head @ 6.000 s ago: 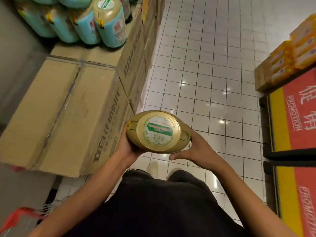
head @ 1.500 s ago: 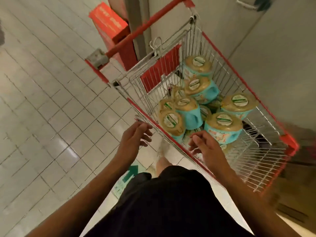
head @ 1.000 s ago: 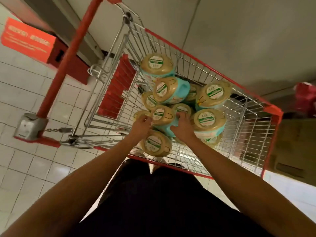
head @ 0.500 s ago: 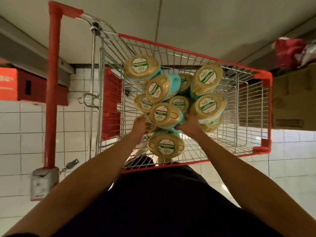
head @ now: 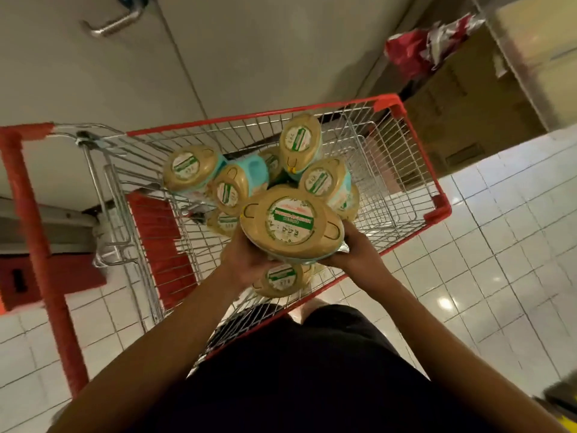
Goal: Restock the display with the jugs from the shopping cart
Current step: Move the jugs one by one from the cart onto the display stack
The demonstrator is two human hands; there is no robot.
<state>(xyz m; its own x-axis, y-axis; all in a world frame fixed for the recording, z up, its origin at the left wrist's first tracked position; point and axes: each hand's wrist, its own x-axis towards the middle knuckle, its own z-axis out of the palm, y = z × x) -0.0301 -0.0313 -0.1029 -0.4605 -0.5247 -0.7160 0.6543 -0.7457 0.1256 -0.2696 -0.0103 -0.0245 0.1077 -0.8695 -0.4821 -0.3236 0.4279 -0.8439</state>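
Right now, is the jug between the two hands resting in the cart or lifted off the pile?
Lifted. The left hand and right hand hold the jug from below, above the other jugs in the cart.

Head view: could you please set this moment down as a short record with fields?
held item: gold-topped oval plastic jug with a round green-and-white label, top toward the camera, above the pile
left grip: holds the jug from its left underside
right grip: holds the jug from its right side
container: red-rimmed wire shopping cart
left in cart: several matching gold-and-teal jugs, heaped; one lies below the hands
ground: white tiled floor
display: not in view
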